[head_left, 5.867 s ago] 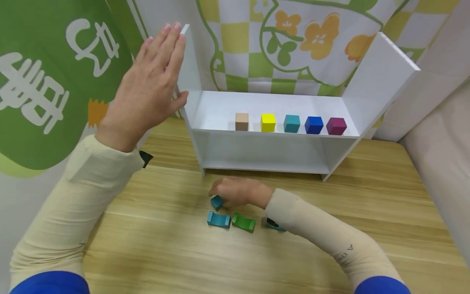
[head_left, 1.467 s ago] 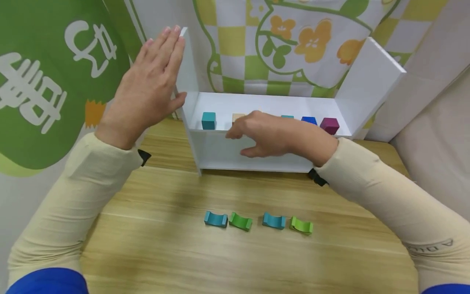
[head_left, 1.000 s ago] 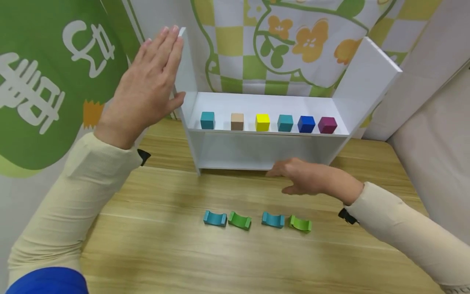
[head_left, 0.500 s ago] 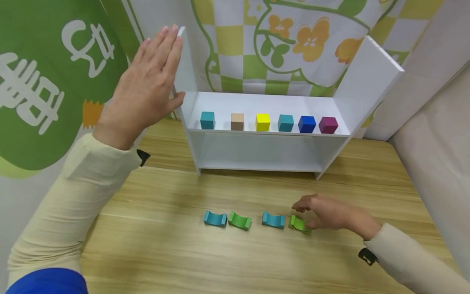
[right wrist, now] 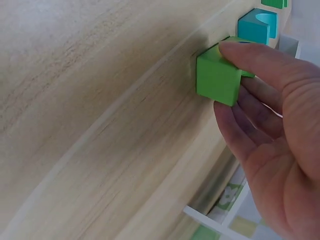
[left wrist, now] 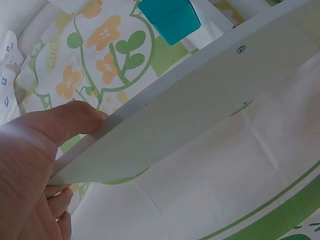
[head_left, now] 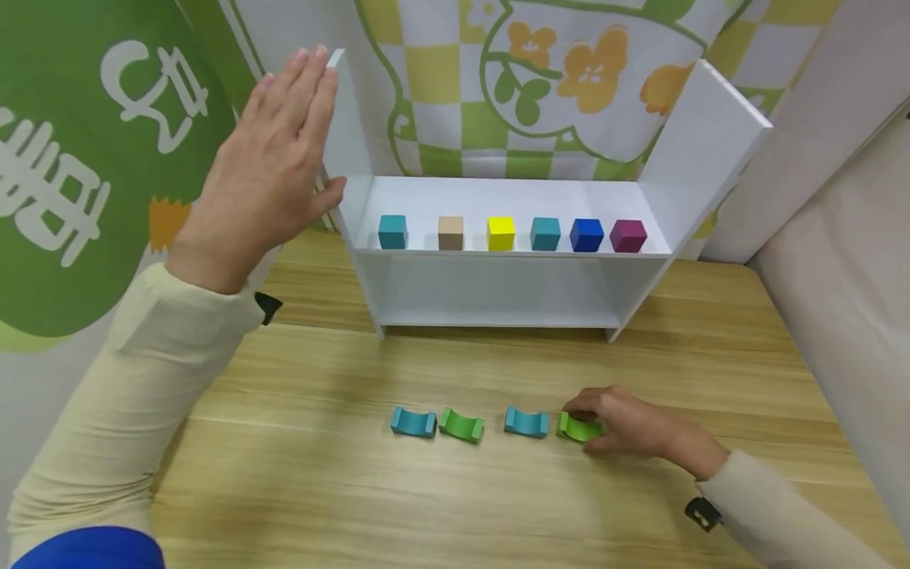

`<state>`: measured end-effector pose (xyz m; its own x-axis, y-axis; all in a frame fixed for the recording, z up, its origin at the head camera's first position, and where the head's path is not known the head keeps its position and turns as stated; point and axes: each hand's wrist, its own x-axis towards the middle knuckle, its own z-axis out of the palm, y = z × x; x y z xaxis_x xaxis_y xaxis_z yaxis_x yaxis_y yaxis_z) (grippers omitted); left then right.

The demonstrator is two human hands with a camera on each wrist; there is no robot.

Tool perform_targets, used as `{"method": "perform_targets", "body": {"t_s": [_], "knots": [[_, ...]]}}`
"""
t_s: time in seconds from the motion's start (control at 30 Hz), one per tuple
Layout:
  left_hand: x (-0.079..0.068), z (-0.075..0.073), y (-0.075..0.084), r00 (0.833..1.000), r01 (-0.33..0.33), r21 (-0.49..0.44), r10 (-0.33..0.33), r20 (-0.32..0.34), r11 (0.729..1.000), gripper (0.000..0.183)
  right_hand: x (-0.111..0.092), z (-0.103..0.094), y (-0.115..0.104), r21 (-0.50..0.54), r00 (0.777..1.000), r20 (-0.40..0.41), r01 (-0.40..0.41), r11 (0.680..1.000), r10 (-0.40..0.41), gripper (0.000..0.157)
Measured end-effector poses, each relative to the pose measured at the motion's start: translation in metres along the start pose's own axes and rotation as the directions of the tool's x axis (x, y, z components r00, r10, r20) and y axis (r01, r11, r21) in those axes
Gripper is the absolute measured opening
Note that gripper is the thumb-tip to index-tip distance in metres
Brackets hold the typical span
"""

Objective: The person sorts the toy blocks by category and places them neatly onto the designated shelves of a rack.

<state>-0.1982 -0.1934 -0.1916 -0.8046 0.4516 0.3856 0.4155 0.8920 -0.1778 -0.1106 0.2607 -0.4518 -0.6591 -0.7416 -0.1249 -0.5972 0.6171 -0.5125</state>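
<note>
While our left hand [head_left: 265, 162] grips the white shelf side panel [head_left: 350, 126], our right hand [head_left: 636, 425] pinches the lime-green concave block [head_left: 574, 427] just beside a blue concave block [head_left: 526, 424].

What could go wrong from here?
Possibly:
1. The right hand grips the lime block close beside a blue block; it may nudge that one.
2. The left hand grips the shelf by its side panel; a tug could shift it.
3. Six cubes sit near the front edge; a bump might drop one.
</note>
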Motion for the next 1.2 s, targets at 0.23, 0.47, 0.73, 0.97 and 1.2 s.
{"method": "perform_targets", "body": {"t_s": [0.23, 0.47, 0.73, 0.97, 1.2], "knots": [[-0.002, 0.001, -0.002, 1.000, 0.001, -0.008, -0.001, -0.019, 1.000, 0.102, 0.005, 0.001, 0.001, -0.024, 0.999, -0.048, 0.023, 0.999, -0.024, 0.043], [-0.003, 0.001, -0.003, 1.000, 0.004, -0.008, -0.004, -0.024, 1.000, 0.102, 0.008, -0.007, 0.002, -0.035, 0.999, -0.051, 0.008, 0.999, -0.009, 0.042], [-0.002, 0.001, -0.003, 1.000, 0.005, -0.013, -0.005, -0.011, 1.000, 0.102, 0.016, -0.029, 0.002, -0.025, 0.999, -0.039, 0.020, 1.000, -0.021, 0.041], [-0.001, 0.001, -0.002, 1.000, -0.002, -0.006, 0.002, -0.014, 1.000, 0.102, 0.027, -0.056, 0.004, -0.047, 0.999, -0.047, 0.017, 0.999, -0.019, 0.041], [-0.001, 0.000, -0.001, 1.000, -0.005, 0.003, 0.005, 0.000, 1.000, 0.102, 0.037, -0.085, 0.007, -0.101, 0.998, -0.060, -0.029, 0.995, 0.023, 0.042]]}}
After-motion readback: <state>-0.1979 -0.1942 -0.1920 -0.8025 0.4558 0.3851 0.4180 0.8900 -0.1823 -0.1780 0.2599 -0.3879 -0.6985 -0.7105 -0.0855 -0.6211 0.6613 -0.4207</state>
